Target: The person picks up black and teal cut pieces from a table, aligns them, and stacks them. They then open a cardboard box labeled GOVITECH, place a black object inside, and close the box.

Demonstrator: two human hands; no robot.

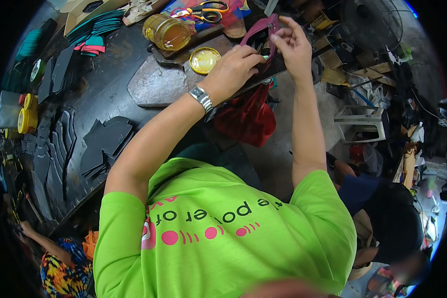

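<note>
Lime-green short-sleeved shirt (pixel 223 233) with pink dots, silver wristwatch (pixel 201 98) on left wrist.

A dark, worn workbench (pixel 111 89) carries flat black cut sole pieces (pixel 106 141) at eight o'clock. A round yellow tin lid (pixel 204 60) and an amber glass jar (pixel 166 31) lie toward twelve, teal strips (pixel 96 25) at eleven

Glue jar (pixel 167 31) w/ yellow lid (pixel 204 60) nearby, scissors (pixel 203 12), black cutouts (pixel 105 142).

the left hand (pixel 232 71) covers the lower part of the maroon strap (pixel 261 31); its fingertips are hidden, so its grip is unclear.
</note>
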